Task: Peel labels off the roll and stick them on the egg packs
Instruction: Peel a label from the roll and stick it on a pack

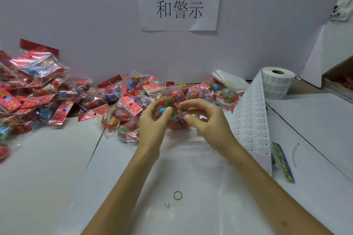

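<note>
White table [57, 168], clear plastic egg pack [169, 101] clamped by fingers [193, 103] of left hand [152, 123] and right hand [207, 120], white paper label roll [278, 82] right of it.

two bare forearms reach forward over a white worktop [47, 177]. the left hand [152, 120] grips a clear egg pack [168, 105] holding red and blue eggs. the right hand [206, 120] curls its fingers and thumb onto the pack's right side. behind the hands and away to the left lies a heap of egg packs [38, 86] with red header cards. at the right stands a white label roll [277, 82], and its printed label strip [252, 120] trails down beside the right forearm. a paper sign [179, 0] with chinese characters hangs on the wall behind.
</note>
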`<control>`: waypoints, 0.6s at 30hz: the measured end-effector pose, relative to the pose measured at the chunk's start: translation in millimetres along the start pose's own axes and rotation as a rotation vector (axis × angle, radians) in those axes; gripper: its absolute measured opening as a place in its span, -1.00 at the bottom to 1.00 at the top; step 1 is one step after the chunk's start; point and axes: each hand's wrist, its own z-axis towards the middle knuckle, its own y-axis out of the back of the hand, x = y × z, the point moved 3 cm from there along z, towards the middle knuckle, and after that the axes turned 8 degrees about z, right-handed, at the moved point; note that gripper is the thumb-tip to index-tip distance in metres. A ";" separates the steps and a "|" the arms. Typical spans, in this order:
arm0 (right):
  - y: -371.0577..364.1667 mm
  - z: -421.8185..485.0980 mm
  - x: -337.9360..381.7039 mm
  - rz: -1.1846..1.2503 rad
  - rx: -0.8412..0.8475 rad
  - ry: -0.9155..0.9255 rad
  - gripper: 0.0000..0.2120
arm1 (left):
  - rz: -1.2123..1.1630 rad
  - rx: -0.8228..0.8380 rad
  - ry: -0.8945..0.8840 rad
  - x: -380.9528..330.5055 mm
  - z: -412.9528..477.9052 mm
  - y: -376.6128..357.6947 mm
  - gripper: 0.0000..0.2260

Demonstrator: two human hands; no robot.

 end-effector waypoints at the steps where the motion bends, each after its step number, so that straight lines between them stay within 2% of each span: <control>1: 2.8 0.7 1.4 -0.002 -0.066 0.017 -0.72 | -0.052 0.020 0.041 0.9 2.3 1.3 -0.73; 3: 10.4 1.9 3.5 0.014 -0.187 0.042 -0.70 | -0.142 0.073 0.105 1.9 4.3 1.8 -0.71; 6: 17.2 3.3 4.4 -0.006 -0.256 0.054 -0.76 | -0.227 0.146 0.150 3.2 3.7 -1.4 -0.69; 9: 17.3 4.3 0.8 0.027 -0.268 -0.017 -0.84 | -0.246 0.182 0.156 3.1 2.1 -4.2 -0.68; 12: 15.9 4.9 -2.9 -0.004 -0.239 -0.083 -0.81 | -0.235 0.194 0.158 3.3 1.2 -4.4 -0.67; 18: 18.4 3.8 -3.6 -0.139 -0.227 -0.019 -0.66 | -0.246 0.196 0.137 4.0 1.2 -2.3 -0.71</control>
